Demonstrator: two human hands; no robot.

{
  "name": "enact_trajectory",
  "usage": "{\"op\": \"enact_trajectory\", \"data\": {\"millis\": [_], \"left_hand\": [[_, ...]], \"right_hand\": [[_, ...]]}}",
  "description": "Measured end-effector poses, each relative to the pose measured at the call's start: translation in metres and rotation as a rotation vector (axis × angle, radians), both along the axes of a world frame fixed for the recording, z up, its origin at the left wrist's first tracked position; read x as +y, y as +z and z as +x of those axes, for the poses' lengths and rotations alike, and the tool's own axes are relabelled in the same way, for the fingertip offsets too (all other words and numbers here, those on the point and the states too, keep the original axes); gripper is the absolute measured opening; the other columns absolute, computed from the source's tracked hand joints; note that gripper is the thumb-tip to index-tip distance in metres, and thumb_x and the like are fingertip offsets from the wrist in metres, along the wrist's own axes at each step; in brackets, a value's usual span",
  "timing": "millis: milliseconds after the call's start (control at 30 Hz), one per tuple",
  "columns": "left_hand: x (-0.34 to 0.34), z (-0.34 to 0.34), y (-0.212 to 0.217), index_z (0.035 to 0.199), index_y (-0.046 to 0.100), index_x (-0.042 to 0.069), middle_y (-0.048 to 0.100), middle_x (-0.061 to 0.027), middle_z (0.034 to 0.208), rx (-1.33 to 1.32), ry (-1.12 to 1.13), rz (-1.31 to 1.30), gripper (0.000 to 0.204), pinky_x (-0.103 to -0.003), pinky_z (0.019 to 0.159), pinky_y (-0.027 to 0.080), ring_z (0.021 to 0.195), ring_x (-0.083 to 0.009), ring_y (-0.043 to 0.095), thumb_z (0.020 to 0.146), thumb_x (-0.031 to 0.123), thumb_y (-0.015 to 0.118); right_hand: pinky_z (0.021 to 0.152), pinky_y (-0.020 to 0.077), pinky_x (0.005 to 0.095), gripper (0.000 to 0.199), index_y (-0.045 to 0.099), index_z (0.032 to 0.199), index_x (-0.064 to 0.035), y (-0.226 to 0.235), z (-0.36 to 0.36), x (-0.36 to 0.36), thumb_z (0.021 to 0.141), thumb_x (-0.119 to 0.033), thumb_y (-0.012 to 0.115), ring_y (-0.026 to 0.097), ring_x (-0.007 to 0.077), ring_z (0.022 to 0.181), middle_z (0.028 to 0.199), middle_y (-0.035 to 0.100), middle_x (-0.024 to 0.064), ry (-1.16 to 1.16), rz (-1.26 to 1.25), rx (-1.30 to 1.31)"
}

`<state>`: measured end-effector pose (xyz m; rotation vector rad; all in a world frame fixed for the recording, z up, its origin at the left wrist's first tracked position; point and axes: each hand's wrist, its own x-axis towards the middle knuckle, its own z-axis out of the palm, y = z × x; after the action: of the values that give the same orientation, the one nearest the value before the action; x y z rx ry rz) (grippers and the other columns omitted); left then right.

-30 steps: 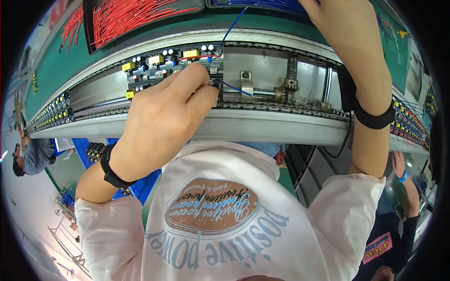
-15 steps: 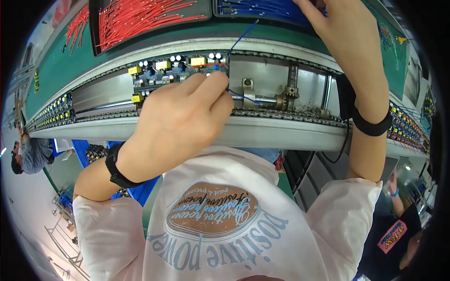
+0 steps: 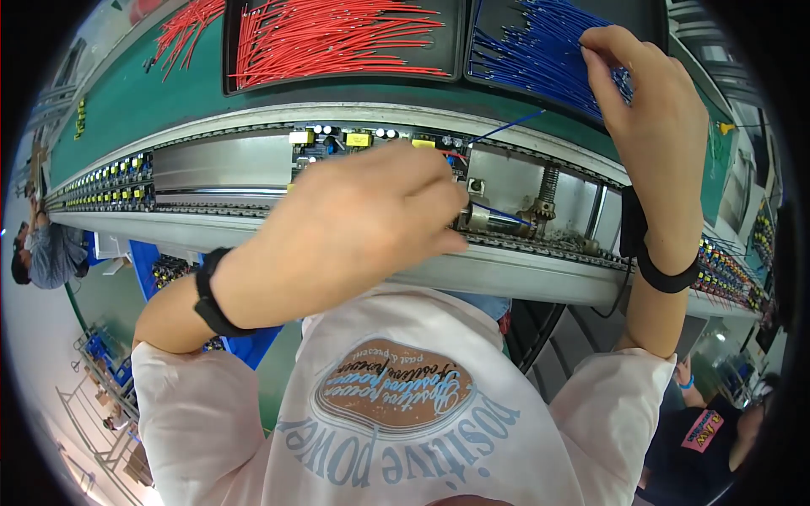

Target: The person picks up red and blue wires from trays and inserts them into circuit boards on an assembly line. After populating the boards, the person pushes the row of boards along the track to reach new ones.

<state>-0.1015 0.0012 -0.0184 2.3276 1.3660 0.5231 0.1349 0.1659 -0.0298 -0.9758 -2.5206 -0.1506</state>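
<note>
My left hand (image 3: 371, 215) hovers palm down over a circuit board (image 3: 329, 139) with yellow blocks and white round parts. It covers much of the board; its fingers are bent and blurred, the thumb stands apart below, and the fingertips are hidden. A blue wire (image 3: 506, 128) slants up from the board's right end, and another blue wire (image 3: 504, 213) runs out beside my fingers. A short red wire (image 3: 454, 154) shows there too. My right hand (image 3: 650, 88) is over a black tray of blue wires (image 3: 536, 51), with thumb and forefinger closed in a pinch on a blue wire.
Red wires (image 3: 329, 42) fill another black tray, and more lie loose (image 3: 187, 29) on the green table (image 3: 181, 97). A chain conveyor rail (image 3: 253, 223) with a shaft and gear (image 3: 542, 209) crosses before me. More boards sit at both ends. People stand far left and lower right.
The whole view has shifted, so trays and boards appear lower and farther right. My left thumb now sticks out from the hand. My right fingertips, cut off before, now show closed over the blue wires.
</note>
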Motion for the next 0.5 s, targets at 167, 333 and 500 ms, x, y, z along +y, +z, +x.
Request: {"op": "enact_trajectory", "data": {"millis": [167, 333, 500], "left_hand": [[0.047, -0.043, 0.003, 0.098, 0.073, 0.002, 0.07, -0.0083, 0.092, 0.081, 0.155, 0.275, 0.013, -0.03, 0.069, 0.051, 0.08, -0.0233, 0.066, 0.086, 0.0, 0.076], [0.092, -0.05, 0.008, 0.104, 0.069, 0.003, 0.063, -0.0123, 0.096, 0.148, 0.111, 0.22, 0.019, -0.04, 0.075, 0.054, 0.086, -0.033, 0.065, 0.087, 0.007, 0.077], [0.104, -0.072, -0.006, 0.1, 0.068, 0.004, 0.062, -0.0131, 0.098, 0.088, 0.112, 0.273, 0.018, -0.042, 0.077, 0.054, 0.088, -0.0353, 0.064, 0.085, 0.008, 0.076]], "right_hand": [[0.075, 0.052, 0.0359, 0.016, 0.073, 0.107, -0.0115, 0.004, -0.014, 0.004, 0.091, -0.012, 0.074, 0.065, 0.0249, 0.082, 0.089, 0.071, 0.0035, -0.015, -0.028, 0.032], [0.07, 0.0515, 0.0424, 0.007, 0.064, 0.089, -0.0005, 0.036, -0.04, 0.004, 0.087, -0.004, 0.07, 0.066, 0.0356, 0.078, 0.084, 0.066, 0.0155, -0.059, -0.1, -0.048], [0.069, 0.0511, 0.0419, 0.009, 0.066, 0.093, -0.0016, 0.035, -0.052, 0.006, 0.087, -0.005, 0.071, 0.065, 0.0347, 0.078, 0.084, 0.066, 0.0143, 0.068, -0.12, -0.036]]}}
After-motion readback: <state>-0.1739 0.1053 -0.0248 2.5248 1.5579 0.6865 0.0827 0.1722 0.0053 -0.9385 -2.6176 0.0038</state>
